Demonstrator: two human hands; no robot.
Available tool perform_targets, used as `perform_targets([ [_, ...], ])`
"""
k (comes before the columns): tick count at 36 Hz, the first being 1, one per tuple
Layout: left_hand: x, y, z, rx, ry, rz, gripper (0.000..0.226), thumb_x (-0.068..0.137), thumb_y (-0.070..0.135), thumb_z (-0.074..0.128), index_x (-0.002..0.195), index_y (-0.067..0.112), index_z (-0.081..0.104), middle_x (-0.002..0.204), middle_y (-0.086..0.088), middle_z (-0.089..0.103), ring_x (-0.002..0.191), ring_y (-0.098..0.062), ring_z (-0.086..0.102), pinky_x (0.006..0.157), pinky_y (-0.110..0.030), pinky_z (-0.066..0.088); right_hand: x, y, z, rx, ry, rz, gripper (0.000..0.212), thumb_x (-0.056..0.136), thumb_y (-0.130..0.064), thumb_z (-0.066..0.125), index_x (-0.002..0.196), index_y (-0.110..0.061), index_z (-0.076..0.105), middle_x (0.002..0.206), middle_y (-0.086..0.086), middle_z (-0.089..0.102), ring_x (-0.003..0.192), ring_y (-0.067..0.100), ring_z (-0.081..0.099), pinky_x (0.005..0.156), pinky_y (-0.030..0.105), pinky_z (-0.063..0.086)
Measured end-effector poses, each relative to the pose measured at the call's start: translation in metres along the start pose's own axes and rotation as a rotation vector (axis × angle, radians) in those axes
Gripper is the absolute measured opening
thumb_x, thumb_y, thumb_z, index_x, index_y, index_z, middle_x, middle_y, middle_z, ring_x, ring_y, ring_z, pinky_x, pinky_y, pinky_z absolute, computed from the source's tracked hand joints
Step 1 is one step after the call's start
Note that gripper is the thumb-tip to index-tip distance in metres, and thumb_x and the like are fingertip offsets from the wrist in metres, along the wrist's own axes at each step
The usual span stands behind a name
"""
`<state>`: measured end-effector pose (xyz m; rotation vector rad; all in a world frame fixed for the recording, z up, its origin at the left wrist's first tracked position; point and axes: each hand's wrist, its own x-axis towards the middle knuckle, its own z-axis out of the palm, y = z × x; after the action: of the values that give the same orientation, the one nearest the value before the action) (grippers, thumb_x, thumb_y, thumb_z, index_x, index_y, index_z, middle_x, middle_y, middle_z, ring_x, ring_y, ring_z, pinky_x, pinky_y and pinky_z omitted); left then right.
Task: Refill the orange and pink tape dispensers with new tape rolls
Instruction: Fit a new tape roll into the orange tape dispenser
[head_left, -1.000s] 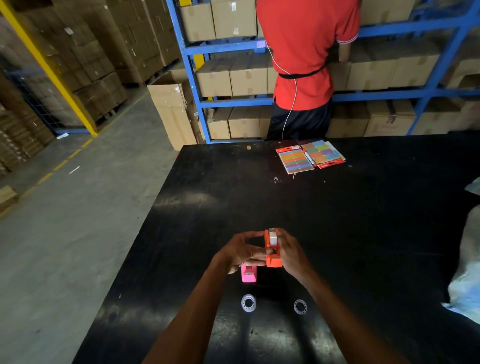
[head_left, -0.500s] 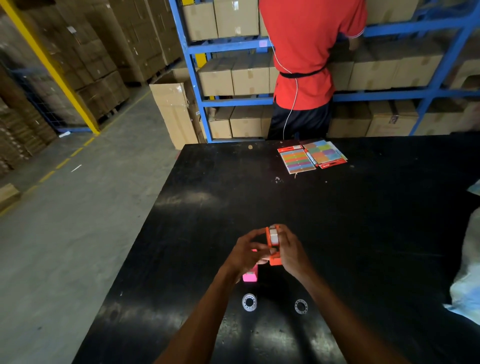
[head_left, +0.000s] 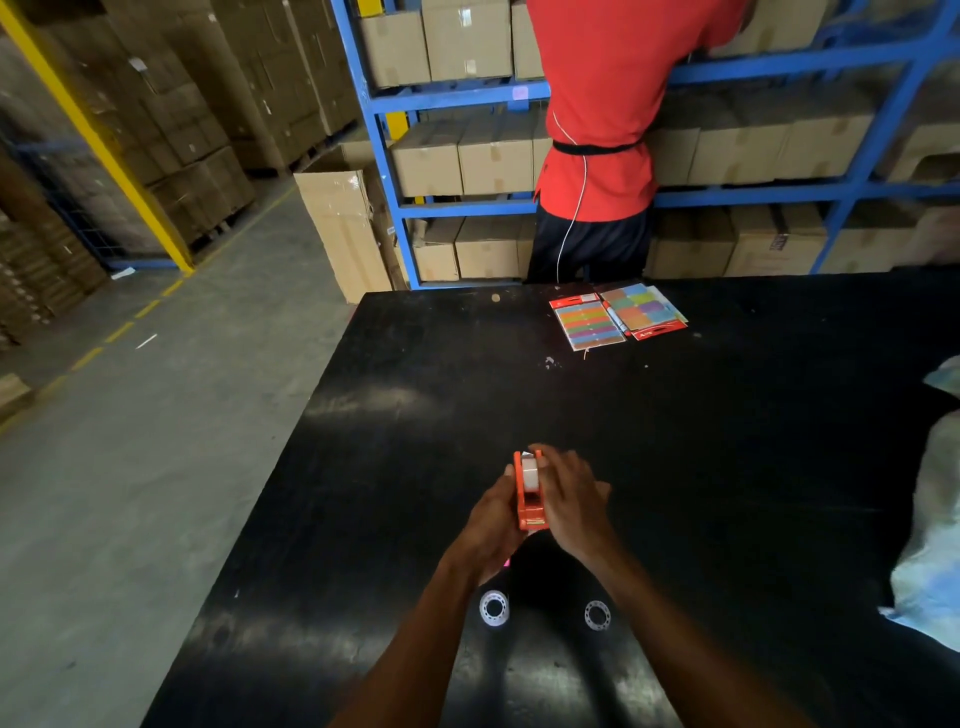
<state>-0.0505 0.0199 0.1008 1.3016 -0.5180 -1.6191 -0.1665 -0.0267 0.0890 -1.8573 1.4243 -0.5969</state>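
The orange tape dispenser (head_left: 529, 501) is held above the black table (head_left: 727, 467), with a clear tape roll (head_left: 530, 472) seated in its top. My left hand (head_left: 493, 525) grips its left side. My right hand (head_left: 571, 499) clasps its right side, fingers over the roll. The pink dispenser (head_left: 507, 562) is almost fully hidden under my left wrist; only a sliver shows. Two clear tape rolls lie flat on the table near me, one (head_left: 494, 608) to the left and one (head_left: 597, 615) to the right.
Two packs of coloured sticky tabs (head_left: 618, 316) lie at the table's far edge. A person in a red shirt (head_left: 602, 119) stands behind it at blue shelving (head_left: 384, 156) full of cartons. A white plastic bag (head_left: 930, 519) sits at the right edge. The table's left edge drops to concrete floor.
Both hands have lifted the orange dispenser slightly away from me. My left hand has shifted over the pink dispenser, hiding it. The right fingers have spread over the roll.
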Motion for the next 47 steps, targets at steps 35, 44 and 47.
perform_targets([
  [35, 0.003, -0.010, 0.003, -0.220, 0.099, -0.105, 0.060, 0.094, 0.046, 0.051, 0.128, -0.003, 0.053, 0.088, -0.016, 0.060, 0.065, -0.021, 0.060, 0.058, -0.034, 0.053, 0.031, -0.021, -0.061, -0.164, -0.296, -0.152, 0.008, 0.095, -0.036, 0.058, 0.099, -0.034, 0.064, 0.108, -0.013, 0.063, 0.106, 0.007, 0.058, 0.107, 0.047, 0.036],
  [44, 0.000, -0.009, 0.004, -0.168, 0.092, -0.129, 0.045, 0.096, 0.044, 0.048, 0.109, 0.003, 0.061, 0.081, -0.014, 0.062, 0.066, -0.021, 0.059, 0.065, -0.034, 0.052, 0.029, -0.026, -0.065, -0.141, -0.328, -0.134, 0.010, 0.091, -0.029, 0.065, 0.084, -0.036, 0.064, 0.094, -0.017, 0.065, 0.097, 0.004, 0.060, 0.104, 0.050, 0.042],
  [47, 0.001, -0.010, 0.004, -0.191, 0.105, -0.117, 0.049, 0.095, 0.044, 0.050, 0.116, 0.001, 0.059, 0.079, -0.014, 0.062, 0.064, -0.021, 0.059, 0.062, -0.035, 0.051, 0.026, -0.028, -0.066, -0.152, -0.298, -0.139, 0.013, 0.094, -0.027, 0.061, 0.085, -0.037, 0.059, 0.096, -0.016, 0.061, 0.098, 0.005, 0.059, 0.105, 0.048, 0.041],
])
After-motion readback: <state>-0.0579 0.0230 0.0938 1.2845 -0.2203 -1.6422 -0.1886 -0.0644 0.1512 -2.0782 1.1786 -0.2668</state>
